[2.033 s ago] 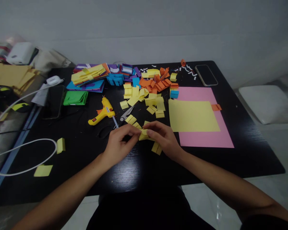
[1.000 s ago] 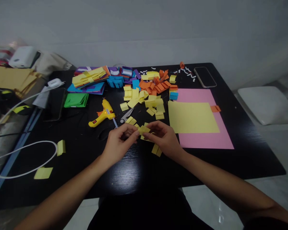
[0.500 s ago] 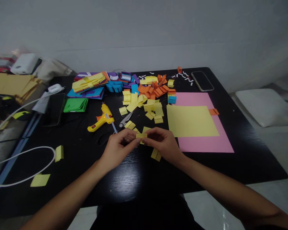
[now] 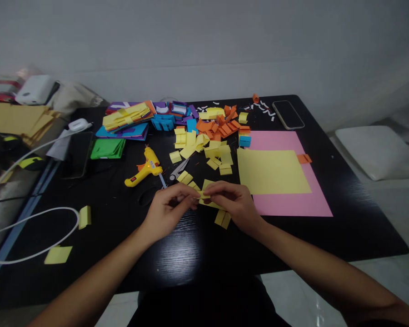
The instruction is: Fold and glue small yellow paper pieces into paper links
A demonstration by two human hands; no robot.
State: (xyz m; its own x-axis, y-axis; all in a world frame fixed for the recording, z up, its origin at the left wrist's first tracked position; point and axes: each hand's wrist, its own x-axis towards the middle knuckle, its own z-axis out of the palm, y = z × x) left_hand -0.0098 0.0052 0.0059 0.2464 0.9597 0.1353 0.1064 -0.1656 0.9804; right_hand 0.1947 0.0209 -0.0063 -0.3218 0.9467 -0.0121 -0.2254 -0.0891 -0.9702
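Observation:
Between my fingertips, low over the black table, is a small yellow paper piece (image 4: 203, 195). My left hand (image 4: 168, 210) pinches its left end, and my right hand (image 4: 236, 204) pinches its right end. More folded yellow paper pieces lie just behind and under my hands, and one (image 4: 222, 219) rests beside my right hand. Scissors (image 4: 179, 170) lie open behind my left hand, partly hidden by it. A yellow glue gun (image 4: 146, 167) lies to the left of them.
Orange folded papers (image 4: 221, 127) are heaped at the back. A yellow sheet (image 4: 274, 172) overlaps a pink sheet (image 4: 293, 205) at right. A phone (image 4: 288, 114) lies back right. Green papers (image 4: 107, 149) and a looped white cable (image 4: 75, 227) are at left.
The yellow piece between my fingers has tilted and now shows as a thinner strip. My hands have barely moved.

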